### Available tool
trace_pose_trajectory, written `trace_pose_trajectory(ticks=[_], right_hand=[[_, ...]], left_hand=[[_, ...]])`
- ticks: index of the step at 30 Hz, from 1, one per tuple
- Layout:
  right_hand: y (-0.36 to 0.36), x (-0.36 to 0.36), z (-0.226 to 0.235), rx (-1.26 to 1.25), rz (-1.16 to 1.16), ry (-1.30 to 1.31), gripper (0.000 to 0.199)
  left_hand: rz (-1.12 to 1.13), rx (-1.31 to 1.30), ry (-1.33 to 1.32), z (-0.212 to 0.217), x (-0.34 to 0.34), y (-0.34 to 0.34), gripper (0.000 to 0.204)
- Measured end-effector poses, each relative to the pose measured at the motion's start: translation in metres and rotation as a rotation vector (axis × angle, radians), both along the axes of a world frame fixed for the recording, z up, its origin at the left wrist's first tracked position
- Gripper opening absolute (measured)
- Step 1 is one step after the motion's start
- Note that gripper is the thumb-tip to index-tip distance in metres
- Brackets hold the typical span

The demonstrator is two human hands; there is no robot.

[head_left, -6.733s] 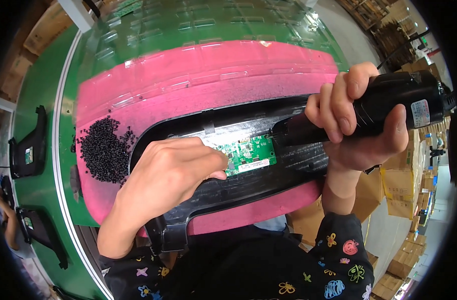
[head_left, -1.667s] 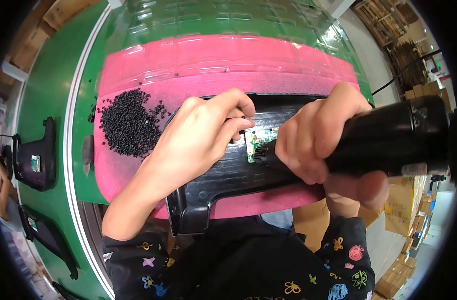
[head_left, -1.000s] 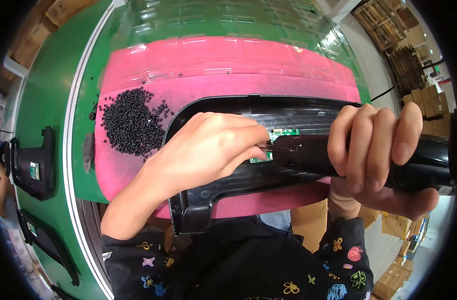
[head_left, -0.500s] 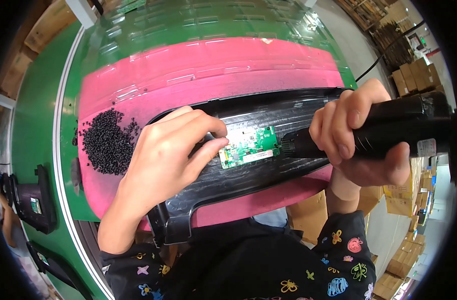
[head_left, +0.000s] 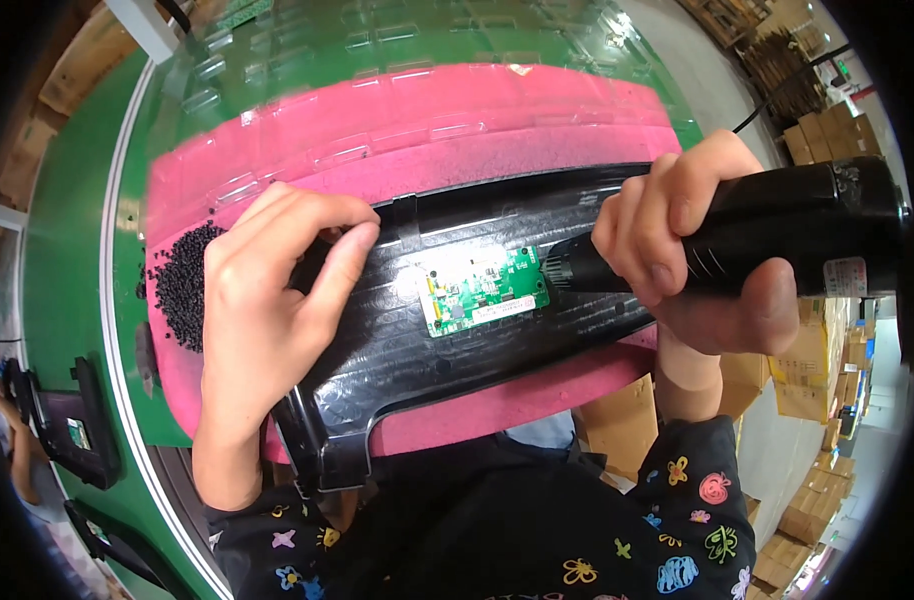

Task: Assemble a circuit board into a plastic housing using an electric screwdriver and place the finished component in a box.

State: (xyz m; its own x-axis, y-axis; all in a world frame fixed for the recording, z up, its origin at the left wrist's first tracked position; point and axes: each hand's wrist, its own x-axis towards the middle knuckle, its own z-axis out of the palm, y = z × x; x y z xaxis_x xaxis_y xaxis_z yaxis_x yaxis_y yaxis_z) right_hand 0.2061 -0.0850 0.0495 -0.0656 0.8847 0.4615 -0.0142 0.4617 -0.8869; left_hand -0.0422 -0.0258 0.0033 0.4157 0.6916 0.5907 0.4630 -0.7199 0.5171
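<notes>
Pink padding point(head_left: 277, 140) covers our surface under the black panel point(head_left: 427, 340). Our left hand point(head_left: 262, 320) presses it loosely open; our right hand point(head_left: 697, 250) grips the screwdriver point(head_left: 777, 235), fastening the green circuit board point(head_left: 482, 292). Next, we judge, another corner needs careful tip alignment.

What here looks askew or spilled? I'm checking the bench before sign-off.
Little stands out. The small black screws lie in a loose heap straight on the pink mat, not in a tray, with a few strays at its edge. The green circuit board sits slightly tilted on the black panel, with no visible damage.
</notes>
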Motion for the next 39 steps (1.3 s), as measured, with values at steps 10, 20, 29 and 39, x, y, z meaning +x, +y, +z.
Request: trace_pose_trajectory(ticks=[10, 20, 29, 39], right_hand=[[-0.004, 0.009, 0.002, -0.001, 0.091, 0.105, 0.055], [0.008, 0.000, -0.002, -0.040, 0.080, -0.068, 0.059], [0.033, 0.010, -0.002, -0.290, -0.047, 0.363, 0.044], [0.064, 0.073, -0.023, -0.519, -0.127, 0.792, 0.028]], left_hand=[[0.070, 0.063, 0.040, -0.005, -0.003, 0.010, 0.011], [0.135, -0.019, 0.130, -0.006, -0.006, 0.013, 0.019], [0.059, -0.140, 0.322, -0.015, -0.009, 0.016, 0.020], [-0.029, -0.198, 0.506, -0.007, -0.003, 0.022, 0.021]])
